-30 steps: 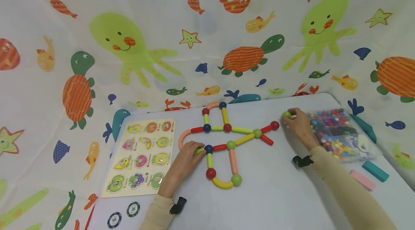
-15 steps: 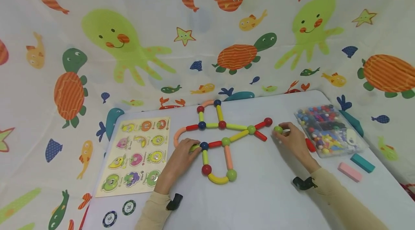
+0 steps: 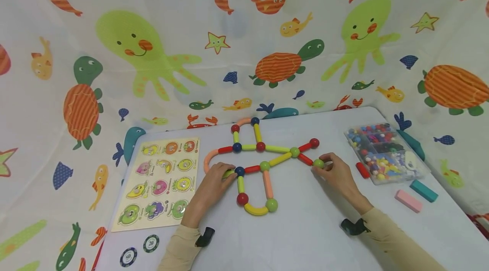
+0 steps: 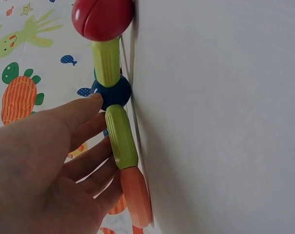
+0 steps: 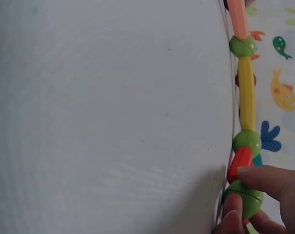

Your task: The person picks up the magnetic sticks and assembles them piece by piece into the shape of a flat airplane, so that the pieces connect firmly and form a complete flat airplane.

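A connected figure of coloured magnetic sticks and balls lies on the white table. My left hand (image 3: 214, 186) grips it at its left side, thumb on a blue ball (image 4: 113, 92) and fingers along the light green stick (image 4: 121, 136). A curved orange stick (image 3: 209, 158) continues beyond those fingers. At the figure's right end, my right hand (image 3: 338, 177) pinches a green ball (image 5: 245, 199) between thumb and fingers. The ball sits at the end of a red stick (image 3: 305, 159) that branches from another green ball (image 3: 294, 152). The other branch ends in a red ball (image 3: 314, 143).
A clear compartment box (image 3: 387, 152) of small beads stands at the right, with a loose red stick (image 3: 362, 170) beside it. Pink (image 3: 408, 201) and teal (image 3: 423, 191) blocks lie in front. On the left are a fruit puzzle board (image 3: 154, 184) and two chips (image 3: 151, 243).
My right hand has carried the green ball leftward from near the box to the end of the red stick. The left hand stays in its place; the head view has shifted slightly.
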A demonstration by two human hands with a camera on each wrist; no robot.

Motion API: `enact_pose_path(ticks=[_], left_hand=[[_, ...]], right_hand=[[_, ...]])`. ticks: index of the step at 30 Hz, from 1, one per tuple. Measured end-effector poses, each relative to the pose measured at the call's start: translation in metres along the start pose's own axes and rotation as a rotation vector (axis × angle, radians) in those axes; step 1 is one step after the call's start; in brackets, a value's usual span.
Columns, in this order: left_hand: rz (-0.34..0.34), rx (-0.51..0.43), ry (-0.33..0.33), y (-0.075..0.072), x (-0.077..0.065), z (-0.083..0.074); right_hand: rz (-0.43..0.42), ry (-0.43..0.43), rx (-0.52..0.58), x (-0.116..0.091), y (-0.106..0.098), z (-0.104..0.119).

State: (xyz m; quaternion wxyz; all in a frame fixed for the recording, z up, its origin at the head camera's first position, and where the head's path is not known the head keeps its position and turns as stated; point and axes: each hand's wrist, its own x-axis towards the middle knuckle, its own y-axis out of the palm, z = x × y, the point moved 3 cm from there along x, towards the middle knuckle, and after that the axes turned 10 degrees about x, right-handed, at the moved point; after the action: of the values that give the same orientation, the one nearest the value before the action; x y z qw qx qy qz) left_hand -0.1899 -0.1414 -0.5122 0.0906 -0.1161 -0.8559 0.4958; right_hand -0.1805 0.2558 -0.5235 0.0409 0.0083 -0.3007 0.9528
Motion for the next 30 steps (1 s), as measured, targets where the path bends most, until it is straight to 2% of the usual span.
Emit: enact_pose_path(ticks=[9, 13, 16, 22, 26, 30], left_hand=[[-0.016, 0.003, 0.01, -0.001, 0.0, -0.004], [-0.044, 0.02, 0.037, -0.004, 0.007, -0.016], [-0.018, 0.013, 0.091, -0.007, 0.02, -0.039], [0.102, -0.03, 0.276, -0.005, 0.058, -0.098], [0.186, -0.018, 0.379, 0.01, 0.083, -0.135], [0.251, 0.025, 0.43, 0.03, 0.103, -0.162]], right_hand=[[-0.013, 0.001, 0.002, 0.001, 0.002, 0.0], [-0.011, 0.008, 0.007, 0.001, 0.003, -0.001], [-0.012, 0.007, 0.009, 0.002, 0.003, -0.001], [-0.005, 0.016, 0.005, 0.004, 0.003, -0.003], [-0.011, 0.017, 0.007, 0.003, 0.002, -0.003], [-0.013, 0.005, 0.013, 0.003, 0.002, -0.002]])
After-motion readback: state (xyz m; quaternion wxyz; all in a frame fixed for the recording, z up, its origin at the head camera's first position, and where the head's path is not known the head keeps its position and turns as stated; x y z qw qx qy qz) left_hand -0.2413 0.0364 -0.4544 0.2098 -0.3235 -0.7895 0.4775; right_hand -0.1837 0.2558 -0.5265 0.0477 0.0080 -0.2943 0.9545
